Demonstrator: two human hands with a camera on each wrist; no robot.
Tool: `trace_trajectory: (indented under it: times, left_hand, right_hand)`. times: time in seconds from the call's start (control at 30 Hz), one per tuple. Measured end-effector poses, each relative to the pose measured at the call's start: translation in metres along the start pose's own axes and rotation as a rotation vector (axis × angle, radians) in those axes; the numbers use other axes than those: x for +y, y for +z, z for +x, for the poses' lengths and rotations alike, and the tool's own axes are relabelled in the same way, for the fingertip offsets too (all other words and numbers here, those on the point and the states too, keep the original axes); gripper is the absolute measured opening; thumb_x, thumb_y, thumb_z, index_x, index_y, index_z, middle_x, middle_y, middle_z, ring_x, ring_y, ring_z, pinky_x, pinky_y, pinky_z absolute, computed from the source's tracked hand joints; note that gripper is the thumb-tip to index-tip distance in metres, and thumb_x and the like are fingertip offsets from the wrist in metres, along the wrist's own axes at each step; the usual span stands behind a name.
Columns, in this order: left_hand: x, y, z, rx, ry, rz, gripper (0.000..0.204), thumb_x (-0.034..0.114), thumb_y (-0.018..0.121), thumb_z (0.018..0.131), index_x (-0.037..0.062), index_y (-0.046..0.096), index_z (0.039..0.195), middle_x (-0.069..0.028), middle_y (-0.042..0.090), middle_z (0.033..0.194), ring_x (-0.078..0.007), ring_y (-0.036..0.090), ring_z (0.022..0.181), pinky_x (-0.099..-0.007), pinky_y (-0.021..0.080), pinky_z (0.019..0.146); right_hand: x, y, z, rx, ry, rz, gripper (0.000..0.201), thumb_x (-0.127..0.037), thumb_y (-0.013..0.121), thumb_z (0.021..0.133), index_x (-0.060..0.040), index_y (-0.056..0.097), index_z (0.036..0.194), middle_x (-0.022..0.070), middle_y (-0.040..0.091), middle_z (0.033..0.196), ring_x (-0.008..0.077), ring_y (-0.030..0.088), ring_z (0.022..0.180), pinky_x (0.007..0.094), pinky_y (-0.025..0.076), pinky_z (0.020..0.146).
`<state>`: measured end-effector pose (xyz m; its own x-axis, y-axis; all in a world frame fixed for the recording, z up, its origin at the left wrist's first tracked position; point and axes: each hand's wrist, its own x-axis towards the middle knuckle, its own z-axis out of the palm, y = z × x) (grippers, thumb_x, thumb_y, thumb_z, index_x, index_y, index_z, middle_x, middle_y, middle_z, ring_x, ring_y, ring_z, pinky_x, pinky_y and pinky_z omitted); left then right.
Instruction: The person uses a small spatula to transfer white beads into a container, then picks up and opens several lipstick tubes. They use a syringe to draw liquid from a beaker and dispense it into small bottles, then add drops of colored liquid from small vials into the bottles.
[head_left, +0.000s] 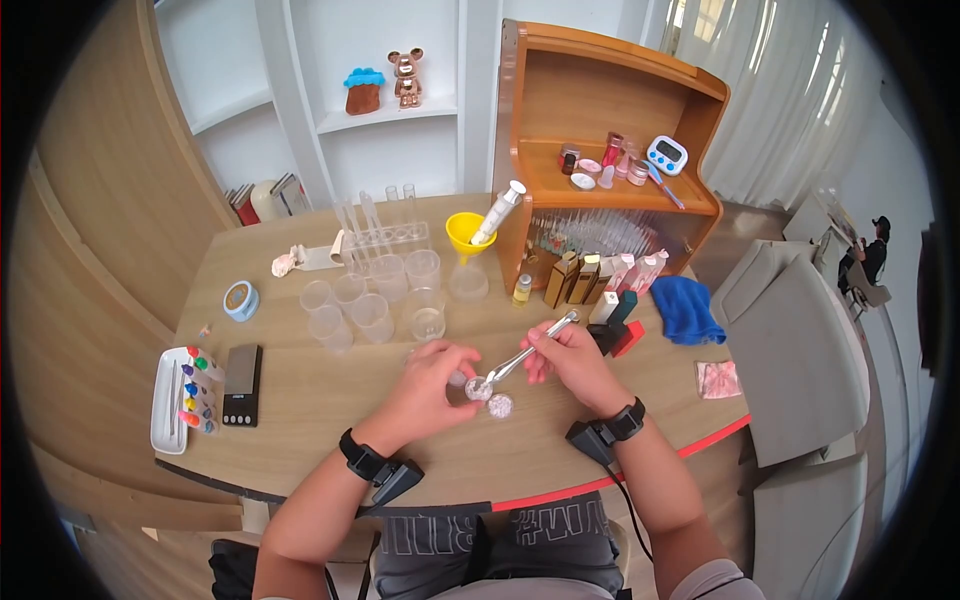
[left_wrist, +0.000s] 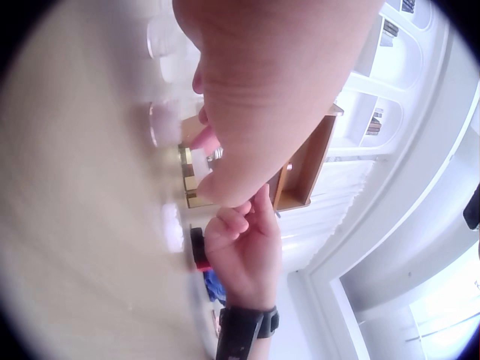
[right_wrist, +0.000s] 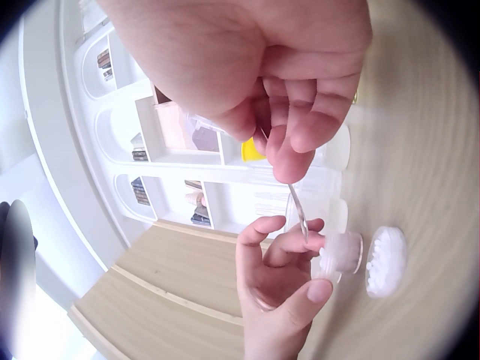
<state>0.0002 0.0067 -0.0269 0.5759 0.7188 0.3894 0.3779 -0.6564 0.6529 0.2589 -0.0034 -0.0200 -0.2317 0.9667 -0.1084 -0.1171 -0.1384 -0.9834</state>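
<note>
My left hand (head_left: 432,388) holds a small clear jar (head_left: 479,387) between thumb and fingers, just over the table. Small white bits lie inside it. With my right hand (head_left: 580,366) I pinch metal tweezers (head_left: 528,352), their tips at the jar's mouth. The right wrist view shows the tweezers (right_wrist: 298,210) pointing down at the jar (right_wrist: 345,252), with a white bit by the rim. Close beside it, a second small round container (head_left: 500,405) stands on the table, filled with white pellets. My left hand hides the jar in the left wrist view.
Several clear plastic cups (head_left: 373,318) stand beyond my left hand, before a test tube rack (head_left: 400,236). A yellow funnel (head_left: 462,228) holds a syringe. Small boxes (head_left: 563,280) stand by a wooden cabinet (head_left: 620,200). A scale (head_left: 242,385) lies left; a blue cloth (head_left: 688,310) right.
</note>
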Motion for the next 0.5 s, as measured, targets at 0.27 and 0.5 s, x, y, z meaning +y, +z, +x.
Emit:
trace_trajectory:
  times: [0.27,0.5]
  left_hand:
    - [0.003,-0.013,0.000,0.109,0.013,0.007,0.047,0.009,0.080,0.071,0.0080,0.061,0.113,-0.0076,0.066,0.097,-0.0294,0.063,0.097,-0.0398,0.050,0.085]
    - [0.000,-0.035,0.000,0.289,-0.098,-0.041,0.044,0.005,0.077,0.073,0.0069,0.060,0.114,-0.0055,0.066,0.097,-0.0205,0.065,0.093,-0.0336,0.050,0.085]
  right_hand:
    - [0.001,-0.001,0.001,0.006,0.028,0.032,0.025,-0.024,0.053,0.107,-0.0024,0.065,0.100,0.0055,0.068,0.080,0.0138,0.066,0.066,0.0266,0.054,0.062]
    - [0.001,-0.001,0.001,0.014,0.008,-0.017,0.026,-0.025,0.053,0.106,-0.0025,0.065,0.101,0.0053,0.069,0.083,0.0123,0.067,0.068,0.0254,0.053,0.064]
